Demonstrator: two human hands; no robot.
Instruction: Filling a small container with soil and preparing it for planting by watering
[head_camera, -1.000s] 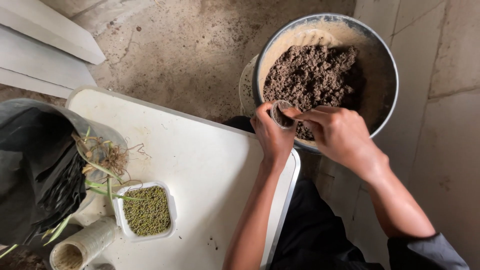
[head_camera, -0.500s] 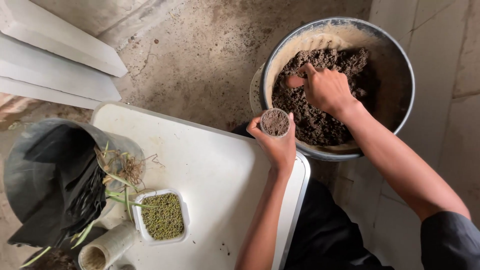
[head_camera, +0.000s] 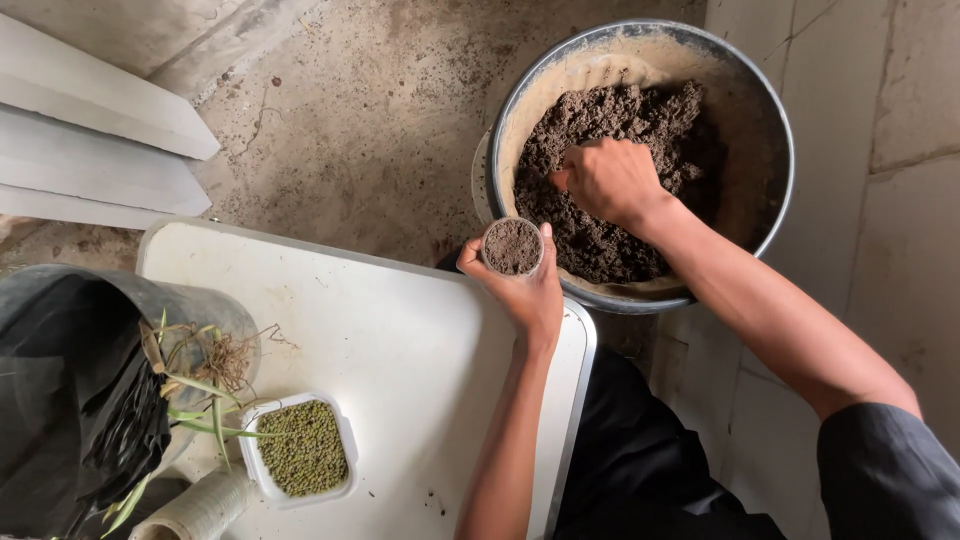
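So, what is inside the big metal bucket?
The metal bucket holds dark brown soil, piled to one side against its pale, dusty inner wall. The right hand digs into the soil, so its fingertips and the bucket's bottom are covered and cannot be seen.

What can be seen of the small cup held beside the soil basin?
The small cup is round, with a thin pale rim, seen from above. It stands upright and is filled near the rim with dark brown soil. The left hand wraps around it from below, fingers hiding its wall, so its material cannot be told. It sits just outside the metal basin, over the white table's far edge.
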